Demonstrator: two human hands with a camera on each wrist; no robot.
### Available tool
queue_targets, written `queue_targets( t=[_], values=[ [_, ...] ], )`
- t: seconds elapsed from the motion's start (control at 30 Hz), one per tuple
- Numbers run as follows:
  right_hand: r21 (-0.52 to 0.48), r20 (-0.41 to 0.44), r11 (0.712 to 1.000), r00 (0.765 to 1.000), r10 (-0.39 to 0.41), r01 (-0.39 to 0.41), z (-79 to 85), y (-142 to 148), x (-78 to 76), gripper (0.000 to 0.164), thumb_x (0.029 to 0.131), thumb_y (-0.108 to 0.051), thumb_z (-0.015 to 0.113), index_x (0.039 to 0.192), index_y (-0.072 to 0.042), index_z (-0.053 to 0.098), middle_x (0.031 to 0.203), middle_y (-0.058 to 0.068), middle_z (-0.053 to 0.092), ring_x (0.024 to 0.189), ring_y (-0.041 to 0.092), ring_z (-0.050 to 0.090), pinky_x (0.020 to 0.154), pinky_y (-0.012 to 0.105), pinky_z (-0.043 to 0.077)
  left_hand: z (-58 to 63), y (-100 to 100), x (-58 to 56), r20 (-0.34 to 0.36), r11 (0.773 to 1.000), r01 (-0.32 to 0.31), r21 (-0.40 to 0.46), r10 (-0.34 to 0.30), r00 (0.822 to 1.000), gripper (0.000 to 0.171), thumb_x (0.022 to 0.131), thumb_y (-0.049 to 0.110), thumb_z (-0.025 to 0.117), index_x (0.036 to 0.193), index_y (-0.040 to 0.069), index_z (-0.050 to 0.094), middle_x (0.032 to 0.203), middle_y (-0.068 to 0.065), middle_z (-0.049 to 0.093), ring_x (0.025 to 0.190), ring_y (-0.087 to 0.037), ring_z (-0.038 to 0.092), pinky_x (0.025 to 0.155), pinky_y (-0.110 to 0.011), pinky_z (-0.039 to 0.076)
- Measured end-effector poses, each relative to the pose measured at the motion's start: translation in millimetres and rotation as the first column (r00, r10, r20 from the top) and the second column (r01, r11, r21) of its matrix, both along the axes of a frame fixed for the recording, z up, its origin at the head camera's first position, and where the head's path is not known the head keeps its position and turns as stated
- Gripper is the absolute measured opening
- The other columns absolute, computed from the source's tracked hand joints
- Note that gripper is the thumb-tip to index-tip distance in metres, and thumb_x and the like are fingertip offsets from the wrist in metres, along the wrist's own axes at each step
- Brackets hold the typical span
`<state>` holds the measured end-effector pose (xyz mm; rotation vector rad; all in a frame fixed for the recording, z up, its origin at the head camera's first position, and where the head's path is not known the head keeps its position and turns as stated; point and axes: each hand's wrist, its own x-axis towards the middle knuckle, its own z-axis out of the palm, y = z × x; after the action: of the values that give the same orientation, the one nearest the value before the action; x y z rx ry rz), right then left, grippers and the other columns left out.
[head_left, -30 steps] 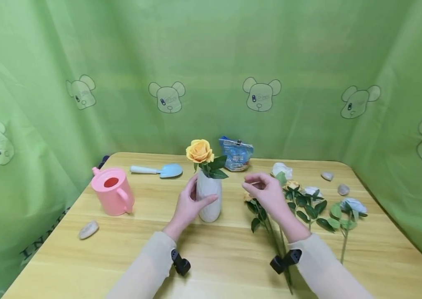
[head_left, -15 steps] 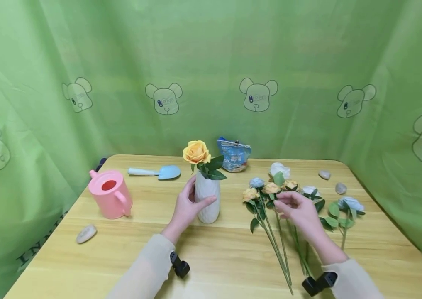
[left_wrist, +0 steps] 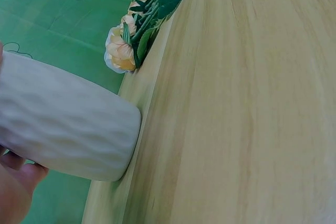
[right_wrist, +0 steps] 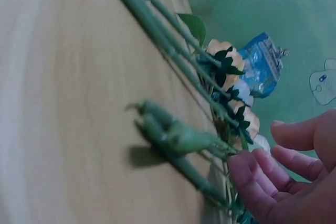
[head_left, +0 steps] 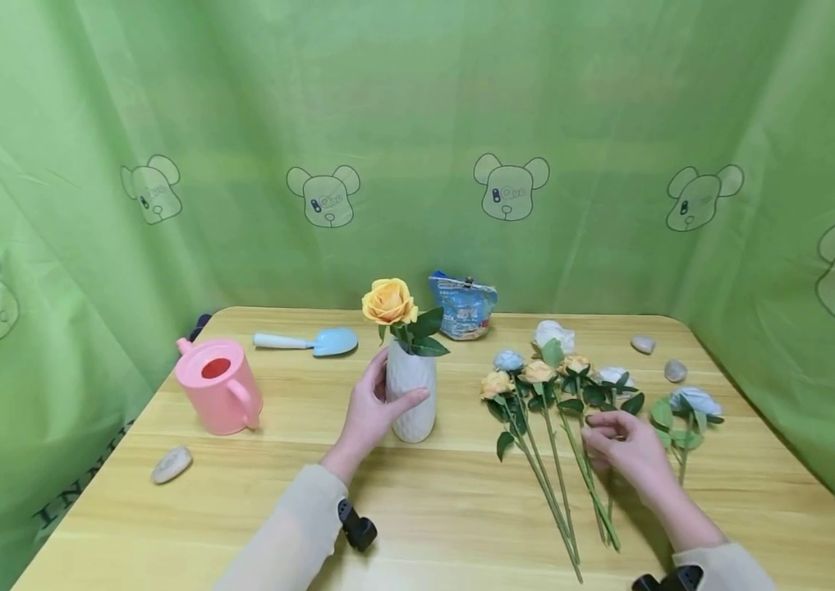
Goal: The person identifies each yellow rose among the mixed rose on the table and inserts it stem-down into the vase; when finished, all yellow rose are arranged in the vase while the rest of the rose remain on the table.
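Observation:
My left hand (head_left: 376, 402) grips the white textured vase (head_left: 412, 398) by its side, thumb across the front. The vase stands upright, holding one yellow rose (head_left: 390, 302) with dark green leaves; in the left wrist view the vase (left_wrist: 68, 119) shows its lower half and base. To the right, my right hand (head_left: 631, 447) is over the stems of the lying flowers, fingers bent. The right wrist view has the thumb apart from the fingers (right_wrist: 252, 179), whose tips are right at the green stems (right_wrist: 189, 139). Peach roses (head_left: 538, 372), a blue rose (head_left: 509, 360) and a white rose (head_left: 554, 335) lie nearby.
A pink watering can (head_left: 219, 386) and a stone (head_left: 172, 465) are on the left. Behind lie a blue trowel (head_left: 334, 341) and a clipped blue bag (head_left: 464, 308). Two stones (head_left: 643, 344) and a pale blue flower (head_left: 695, 401) are at right. A green curtain (head_left: 417, 82) surrounds the table.
My right hand has moved right and nearer, from beside the vase, over the flower heads, to the stems of the right-hand flowers. The left hand keeps its grip on the vase.

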<state>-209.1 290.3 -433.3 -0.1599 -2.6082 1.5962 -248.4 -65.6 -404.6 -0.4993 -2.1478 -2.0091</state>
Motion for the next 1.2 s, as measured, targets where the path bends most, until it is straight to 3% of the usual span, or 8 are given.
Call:
queue_targets(
  t=[0.3,0.73,1.0,1.2],
  values=[
    [-0.080,0.096,0.996,0.995,-0.026,0.033,-9.0,6.3,-10.2,0.043,0.088,-0.006,0.061,0.123,0.013,0.044,0.096,0.019,0.057,0.073,0.022,0.063,0.061,0.037,0.057,-0.4,-1.7,0.5,0.003,1.000,0.004,-0.011,-0.004,1.000,0.079,0.078,0.017,0.076,0.144,0.012,0.033,0.132,-0.010,0.050,0.116,-0.021,0.051,0.098,-0.032,0.041],
    [0.003,0.196,0.999,0.979,-0.046,0.046,-11.4,4.3,-21.0,0.039,0.084,-0.001,0.062,0.116,0.013,0.044,0.078,0.016,0.057,0.061,0.022,0.056,0.053,0.037,0.055,-3.2,0.6,0.5,0.037,1.000,0.014,-0.012,-0.013,0.999,0.080,0.078,0.018,0.077,0.144,0.012,0.032,0.135,-0.008,0.047,0.119,-0.019,0.049,0.100,-0.031,0.039],
    [-0.018,0.191,0.998,0.980,-0.048,0.052,-9.6,4.5,-25.2,0.044,0.082,0.002,0.058,0.121,0.014,0.043,0.077,0.016,0.059,0.060,0.021,0.058,0.052,0.038,0.055,-2.4,0.0,0.4,0.035,1.000,0.018,-0.003,-0.018,0.999,0.080,0.078,0.018,0.076,0.145,0.012,0.031,0.134,-0.008,0.049,0.118,-0.019,0.050,0.099,-0.031,0.039],
    [-0.069,0.130,0.995,0.990,-0.059,0.068,-4.3,4.8,-26.0,0.048,0.085,0.004,0.054,0.128,0.015,0.039,0.082,0.013,0.056,0.062,0.021,0.058,0.054,0.035,0.055,-0.4,-1.0,1.0,0.037,1.000,0.017,-0.004,-0.017,0.999,0.081,0.078,0.016,0.076,0.145,0.012,0.031,0.134,-0.009,0.048,0.118,-0.020,0.049,0.100,-0.032,0.039]
  ],
)
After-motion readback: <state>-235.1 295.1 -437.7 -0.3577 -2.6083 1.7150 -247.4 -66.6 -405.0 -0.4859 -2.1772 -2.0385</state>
